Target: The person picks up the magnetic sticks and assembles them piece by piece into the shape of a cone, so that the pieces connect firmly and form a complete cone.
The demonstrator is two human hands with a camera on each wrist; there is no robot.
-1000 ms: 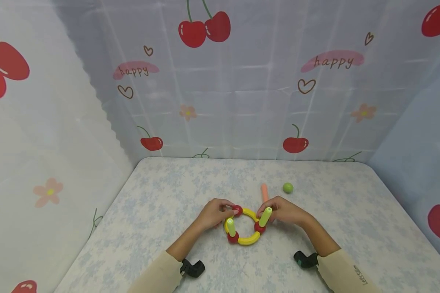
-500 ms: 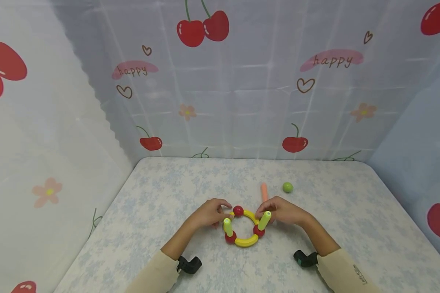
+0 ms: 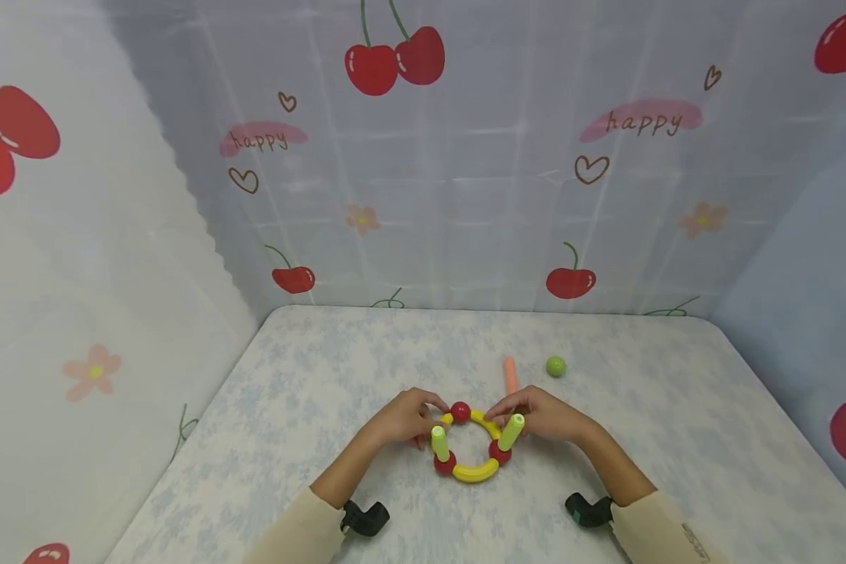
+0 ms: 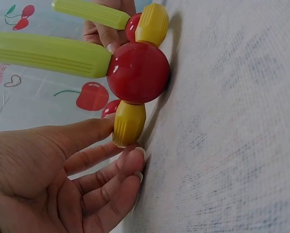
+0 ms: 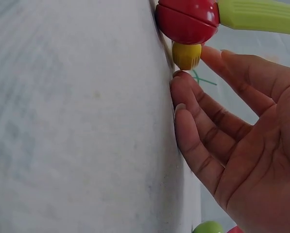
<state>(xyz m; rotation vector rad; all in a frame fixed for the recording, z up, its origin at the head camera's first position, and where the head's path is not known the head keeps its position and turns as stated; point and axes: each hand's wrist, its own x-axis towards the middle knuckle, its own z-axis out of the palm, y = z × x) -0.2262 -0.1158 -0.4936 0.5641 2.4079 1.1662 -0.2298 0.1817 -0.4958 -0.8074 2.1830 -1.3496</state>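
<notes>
A ring (image 3: 475, 472) of yellow arcs and red balls lies on the table in front of the person, with balls at its 12, 4 and 8 o'clock; pale green rods (image 3: 512, 432) stand up from the latter two, the one at 4 leaning outward. The left hand (image 3: 405, 415), at the ring's 10 o'clock, pinches a yellow arc between thumb and fingers; the right hand (image 3: 546, 413), at 2, holds another the same way, its other fingers loosely bent near the cloth. Beyond it, an orange rod (image 3: 511, 376) points away at 1 o'clock, and a green ball (image 3: 555, 366) sits at 2. The table (image 3: 366, 345) is white with blotchy pale blue marks and rounded far corners. A pale curtain (image 3: 430, 235) with faint creases hangs at 12, printed with cherries, flowers and heart outlines; similar sheeting closes 9 and 3 o'clock, bluer at 3. Brown handwritten-style "happy" reads at 11 and 1 o'clock, each over a pink smear. Dark lettering (image 3: 694, 542) on the beige right sleeve (image 3: 659, 529), at 5, is too blurred to read.
</notes>
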